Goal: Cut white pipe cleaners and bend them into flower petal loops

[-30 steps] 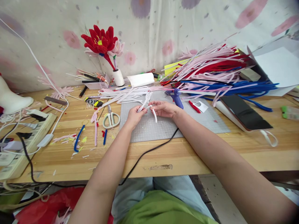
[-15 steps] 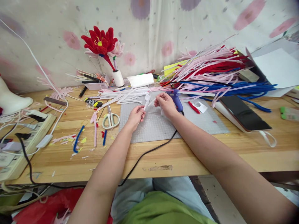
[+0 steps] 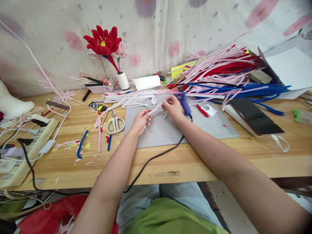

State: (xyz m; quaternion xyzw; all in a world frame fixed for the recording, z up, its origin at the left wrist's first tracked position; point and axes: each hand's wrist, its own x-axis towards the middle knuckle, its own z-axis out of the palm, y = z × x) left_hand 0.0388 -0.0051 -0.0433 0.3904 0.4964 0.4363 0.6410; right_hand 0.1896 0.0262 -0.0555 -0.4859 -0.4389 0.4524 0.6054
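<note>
My left hand (image 3: 140, 122) is closed in a pinch on a white pipe cleaner (image 3: 155, 109) above the grey cutting mat. Its other end runs to my right hand (image 3: 172, 106), whose thumb and fingertips also pinch it. A loose white end hangs below the right fingers. Just beyond the strand lies a small white petal-shaped piece (image 3: 153, 101). The purple glue gun (image 3: 185, 104) stands right beside my right hand, its black cord trailing toward me over the cutting mat (image 3: 161, 138).
Scissors (image 3: 116, 125) lie left of the mat, near blue pipe cleaner pieces (image 3: 83, 144) and scraps. White pipe cleaners (image 3: 133, 97) and a large coloured pile (image 3: 219, 71) lie behind. A phone (image 3: 255, 117) is at right, a power strip (image 3: 31, 146) at left, and a red flower (image 3: 104, 42) stands at back.
The white pipe cleaner now stretches from one hand to the other; before, a gap showed between the hands. My left hand has tilted slightly, and the petal-shaped piece shows separately behind the strand.
</note>
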